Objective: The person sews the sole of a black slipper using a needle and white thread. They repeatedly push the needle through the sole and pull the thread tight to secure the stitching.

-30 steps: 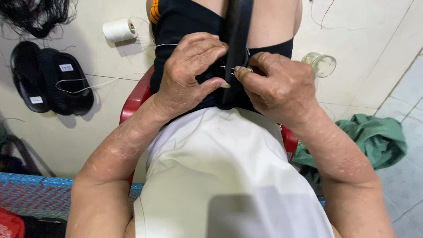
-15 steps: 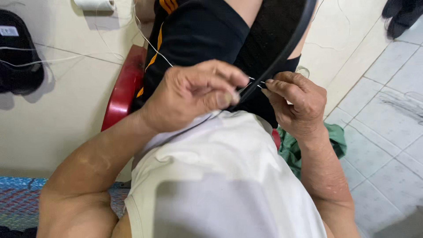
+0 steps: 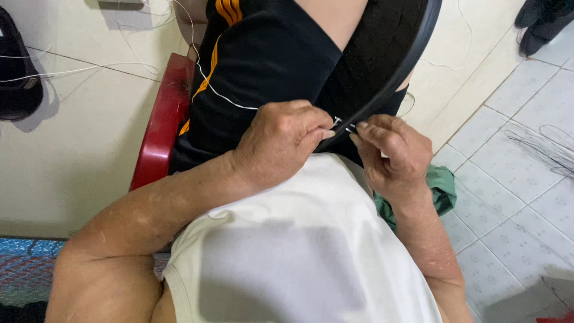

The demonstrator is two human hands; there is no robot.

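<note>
A black curved band (image 3: 399, 78), like the rim of a black mesh piece (image 3: 373, 54), runs from the top right down to my hands. My left hand (image 3: 281, 143) pinches the band's lower end between thumb and fingers. My right hand (image 3: 391, 152) pinches a small metal needle (image 3: 347, 127) right at the band, close against my left hand. A white thread (image 3: 215, 90) trails from the hands up to the left across my black shorts with orange stripes (image 3: 263, 66). My white shirt (image 3: 299, 251) fills the foreground.
A red plastic chair edge (image 3: 161, 125) shows under my leg. Green cloth (image 3: 439, 188) lies on the tiled floor at right. Thin wires (image 3: 544, 143) lie on the tiles far right. A dark sandal (image 3: 21, 84) is at far left, a woven mat (image 3: 24, 269) bottom left.
The view has swung left and down, so the thread spool and sandals slid out of sight. My hands stay together on the band, the right one now holding the needle at its edge.
</note>
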